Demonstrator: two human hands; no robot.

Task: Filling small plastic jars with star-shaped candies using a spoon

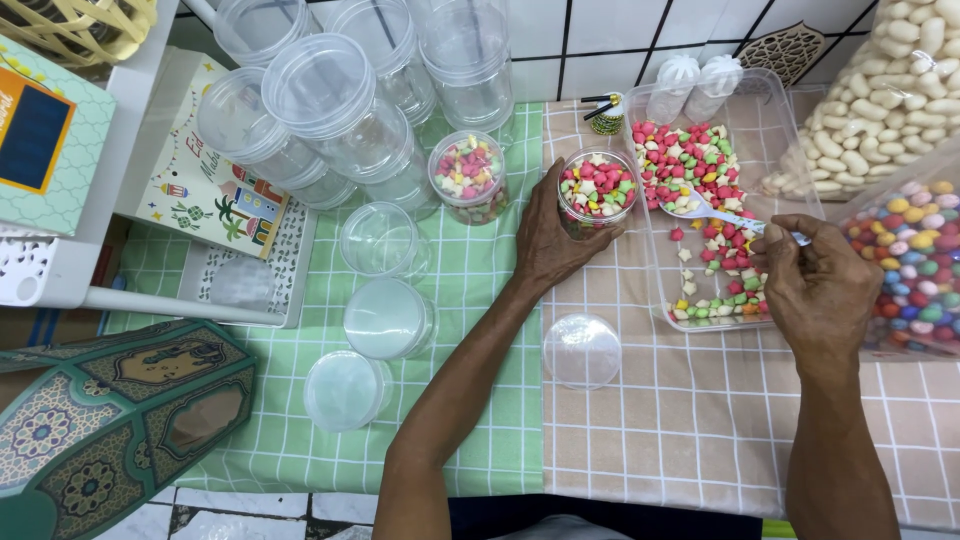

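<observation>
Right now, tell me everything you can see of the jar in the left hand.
The jar is a small round container of clear plastic, upright and lidless, filled almost to the rim with pink, green, white and yellow candies. The left hand wraps its near side. It stands on the checked cloth, against the clear tray. A spoon in the right hand reaches toward it.

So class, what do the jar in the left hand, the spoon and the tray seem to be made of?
Jar: clear glossy plastic, likely; the coloured pieces show through. Spoon: white, smooth, probably plastic. Tray: thin see-through plastic; the checked cloth shows through it.
</observation>
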